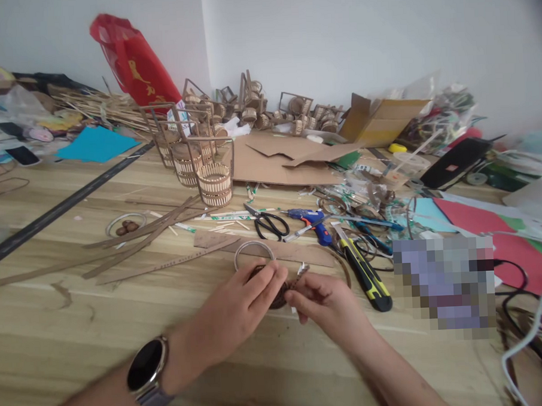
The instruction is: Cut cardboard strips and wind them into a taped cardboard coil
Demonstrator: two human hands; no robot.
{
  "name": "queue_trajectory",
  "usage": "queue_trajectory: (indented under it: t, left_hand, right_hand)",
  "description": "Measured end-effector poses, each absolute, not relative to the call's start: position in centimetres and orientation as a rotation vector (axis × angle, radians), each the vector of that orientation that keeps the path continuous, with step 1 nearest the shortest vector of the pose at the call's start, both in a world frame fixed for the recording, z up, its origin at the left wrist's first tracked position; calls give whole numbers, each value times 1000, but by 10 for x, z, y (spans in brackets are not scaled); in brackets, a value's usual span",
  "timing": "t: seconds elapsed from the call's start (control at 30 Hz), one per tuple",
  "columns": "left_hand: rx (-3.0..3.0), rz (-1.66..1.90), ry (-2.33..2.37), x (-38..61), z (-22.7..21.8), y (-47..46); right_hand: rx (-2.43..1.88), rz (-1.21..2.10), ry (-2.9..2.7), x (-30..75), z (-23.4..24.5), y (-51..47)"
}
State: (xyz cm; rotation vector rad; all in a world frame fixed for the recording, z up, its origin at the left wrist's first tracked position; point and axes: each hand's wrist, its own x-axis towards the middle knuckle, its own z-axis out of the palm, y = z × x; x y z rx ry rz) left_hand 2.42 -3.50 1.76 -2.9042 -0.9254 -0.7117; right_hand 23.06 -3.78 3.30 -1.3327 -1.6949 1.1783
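My left hand (239, 300), with a watch on its wrist, is closed over a dark brown coil (279, 302) of what looks like cardboard strip, pressing it on the wooden table. Much of the coil is hidden under the fingers. My right hand (327, 302) pinches a narrow corrugated brown strip (298, 279) just to the coil's right; a small white scrap shows beside its fingertips. Behind my left fingers is a pale ring (254, 245), like a tape roll. A flat strip of cardboard (309, 254) lies behind both hands.
Scissors (272, 224), a blue glue gun (311, 221) and a yellow-black utility knife (366, 273) lie beyond my hands. Small slatted buckets with tall handles (214, 184) stand further back. Long brown strips (151, 232) spread leftward. Paper and cables clutter the right; one patch there is pixelated.
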Motion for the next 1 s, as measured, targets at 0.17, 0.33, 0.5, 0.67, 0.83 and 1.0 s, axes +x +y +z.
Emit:
queue_trajectory:
  t: [0.17, 0.33, 0.5, 0.67, 0.83, 1.0]
  left_hand:
    - [-2792, -911, -1284, 30, 15, -35]
    - [-2737, -974, -1454, 34, 10, -37]
    - [-2734, -1071, -1406, 34, 9, -34]
    - [-2752, -1127, -1416, 33, 9, -32]
    - [-2770, -1103, -1377, 33, 7, -33]
    - [-2799, -1143, -1369, 32, 9, -30]
  right_hand:
    - [-1454, 1079, -1468, 222, 28, -41]
    - [-1482, 919, -1485, 212, 15, -46]
    - [-1399, 839, -1623, 212, 13, -50]
    - [-1273, 664, -1768, 215, 19, -51]
    - [-1235, 522, -1892, 214, 15, -52]
    - [-1201, 491, -1959, 215, 15, -52]
